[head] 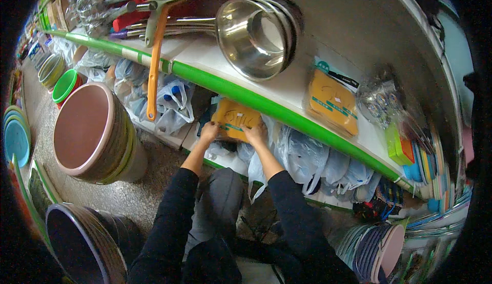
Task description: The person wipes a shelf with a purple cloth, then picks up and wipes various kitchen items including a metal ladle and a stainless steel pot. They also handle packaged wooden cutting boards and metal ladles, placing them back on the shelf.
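Between my two hands is a yellow-orange flat pack (235, 118) with handwritten marks and green label strips, below the green shelf edge. My left hand (210, 132) grips its left side. On its lower right part, my right hand (255, 131) has the thumb on top, with the other fingers hidden. A similar stack of yellow packs (333, 100) lies on the white shelf above, to the right. White plastic bags (300, 149) crowd the lower shelf beside my right hand, and more bags with blue items (175, 99) sit to the left.
The green shelf edge (246, 94) runs diagonally just above my hands. Nested steel ladles (253, 38) stand on the shelf, and an orange handle (153, 80) overhangs its edge. Stacked buckets (82, 128) rise from the floor at left, with dark ones (77, 241) nearer and others (371, 249) at right.
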Demonstrator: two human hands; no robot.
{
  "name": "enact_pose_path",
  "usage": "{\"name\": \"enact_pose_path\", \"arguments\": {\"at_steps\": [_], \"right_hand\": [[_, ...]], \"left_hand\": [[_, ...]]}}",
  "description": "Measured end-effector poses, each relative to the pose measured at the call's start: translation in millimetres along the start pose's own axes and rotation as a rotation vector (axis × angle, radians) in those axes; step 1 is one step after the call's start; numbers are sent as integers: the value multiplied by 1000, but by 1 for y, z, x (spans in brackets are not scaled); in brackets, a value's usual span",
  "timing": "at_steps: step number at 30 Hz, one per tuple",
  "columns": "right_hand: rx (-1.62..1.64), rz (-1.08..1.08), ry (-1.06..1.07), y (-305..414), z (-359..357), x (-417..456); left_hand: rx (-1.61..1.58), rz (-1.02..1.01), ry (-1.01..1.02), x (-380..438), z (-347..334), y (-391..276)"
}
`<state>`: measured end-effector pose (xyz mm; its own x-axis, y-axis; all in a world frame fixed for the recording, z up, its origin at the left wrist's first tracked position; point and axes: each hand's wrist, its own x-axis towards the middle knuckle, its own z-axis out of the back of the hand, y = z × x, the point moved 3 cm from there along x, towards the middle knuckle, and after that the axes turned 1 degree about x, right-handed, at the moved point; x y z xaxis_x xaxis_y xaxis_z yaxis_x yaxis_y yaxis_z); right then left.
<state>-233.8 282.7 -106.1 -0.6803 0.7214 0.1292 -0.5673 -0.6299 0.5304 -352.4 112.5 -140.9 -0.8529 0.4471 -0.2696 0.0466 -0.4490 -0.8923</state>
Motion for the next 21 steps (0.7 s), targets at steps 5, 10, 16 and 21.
{"name": "enact_pose_path", "arguments": {"at_steps": [5, 10, 16, 21], "right_hand": [[85, -145, 330, 26, 27, 1], [296, -389, 392, 22, 37, -5], [870, -530, 465, 24, 35, -18], [1284, -404, 765, 67, 83, -98]], "left_hand": [[92, 107, -7, -49, 17, -24], [10, 168, -166, -51, 32, -24], [-602, 218, 206, -77, 60, -38], [-661, -88, 273, -151, 90, -25]]}}
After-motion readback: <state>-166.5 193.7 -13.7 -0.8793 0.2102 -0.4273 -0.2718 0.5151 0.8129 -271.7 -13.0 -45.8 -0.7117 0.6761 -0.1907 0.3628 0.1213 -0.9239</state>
